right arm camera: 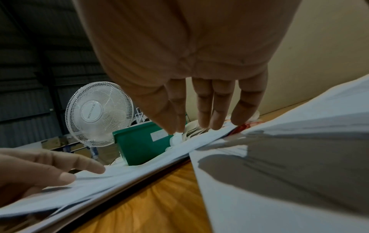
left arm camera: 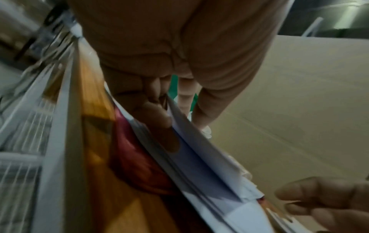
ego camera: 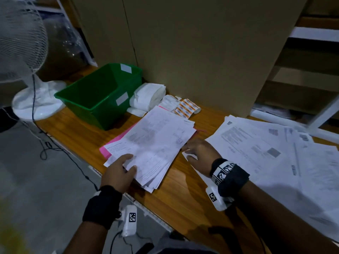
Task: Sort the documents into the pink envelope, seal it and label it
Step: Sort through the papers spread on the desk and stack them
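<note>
A stack of white documents [ego camera: 156,145] lies slanted on the wooden table, on top of the pink envelope [ego camera: 108,146], which shows only at the stack's left edge. My left hand [ego camera: 128,165] grips the stack's near corner, lifting it a little; in the left wrist view the fingers [left arm camera: 157,118] pinch into the sheets [left arm camera: 199,165] above the pink envelope [left arm camera: 135,157]. My right hand [ego camera: 190,149] is open, its straight fingertips [right arm camera: 209,121] touching the stack's right edge [right arm camera: 159,159].
Loose printed papers [ego camera: 275,156] cover the table's right side. Behind the stack are a green bin [ego camera: 99,96], a white label roll [ego camera: 146,98] and orange sticker sheets [ego camera: 187,107]. A white fan [ego camera: 22,48] stands at the left. Cardboard panels [ego camera: 201,43] wall the back.
</note>
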